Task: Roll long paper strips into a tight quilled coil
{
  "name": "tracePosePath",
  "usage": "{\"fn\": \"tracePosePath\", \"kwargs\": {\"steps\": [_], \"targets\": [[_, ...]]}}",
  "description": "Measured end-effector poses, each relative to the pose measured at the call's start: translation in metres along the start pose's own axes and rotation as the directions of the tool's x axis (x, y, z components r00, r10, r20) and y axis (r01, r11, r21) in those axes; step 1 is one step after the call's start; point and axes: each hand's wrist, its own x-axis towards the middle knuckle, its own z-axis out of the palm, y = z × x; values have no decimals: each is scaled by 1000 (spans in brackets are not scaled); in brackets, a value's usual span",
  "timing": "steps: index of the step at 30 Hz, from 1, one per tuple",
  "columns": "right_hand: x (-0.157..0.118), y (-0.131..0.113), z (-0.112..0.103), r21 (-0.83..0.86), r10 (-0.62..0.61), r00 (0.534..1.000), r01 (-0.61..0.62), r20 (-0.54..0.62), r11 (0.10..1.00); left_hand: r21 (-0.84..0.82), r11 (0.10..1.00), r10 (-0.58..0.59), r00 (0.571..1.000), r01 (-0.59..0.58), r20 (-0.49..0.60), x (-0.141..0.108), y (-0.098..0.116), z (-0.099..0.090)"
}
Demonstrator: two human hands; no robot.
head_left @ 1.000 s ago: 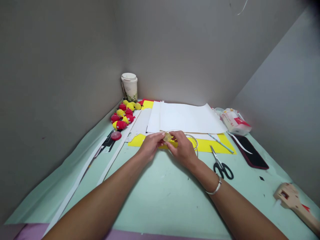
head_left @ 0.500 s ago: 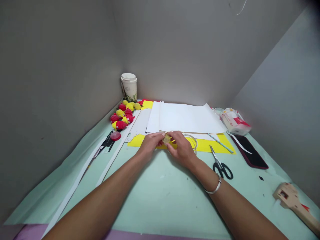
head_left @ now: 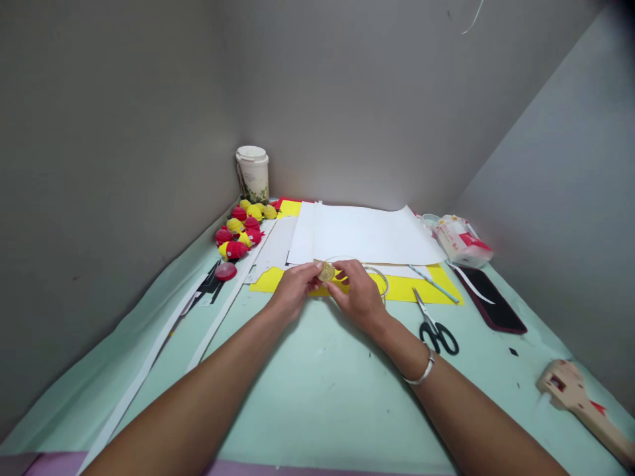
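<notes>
Between my two hands is a small round golden disc [head_left: 326, 272] with a textured face. My left hand [head_left: 296, 288] pinches its left edge between thumb and fingers. On the other side, the fingers and thumb of my right hand [head_left: 360, 295] curl around its right edge. Both hands are over a yellow sheet [head_left: 403, 289] at the front of the paper pile. Close to my right hand lies a loop of pale cord or wire [head_left: 383, 283], partly hidden behind the fingers. Scissors [head_left: 435, 325] with dark handles rest right of my right wrist.
Large white paper [head_left: 367, 235] lies behind the hands. Red and yellow rolled paper pieces [head_left: 233, 250], a round red-rimmed lid [head_left: 225, 271] and a lidded cup [head_left: 254, 175] stand left. On the right are a phone [head_left: 496, 311], a tissue pack [head_left: 462, 241], a straw [head_left: 434, 285] and a glue gun [head_left: 570, 390].
The golden disc has turned so that more of its flat face shows. Both hands keep their hold, and the whole view has shifted slightly.
</notes>
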Motion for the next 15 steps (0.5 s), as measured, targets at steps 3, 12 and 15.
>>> {"fn": "tracePosePath", "kwargs": {"steps": [3,12,15], "targets": [[0,1,0,7,-6,1000,6,11,1000,31,999,16,1000,-16,-8,0,0,-1],[0,0,-3,50,-36,997,33,66,998,107,993,54,998,-50,-39,0,0,-1],[1,0,-4,46,-42,997,39,68,998,108,993,59,998,-55,-37,-1,1,-1]]}}
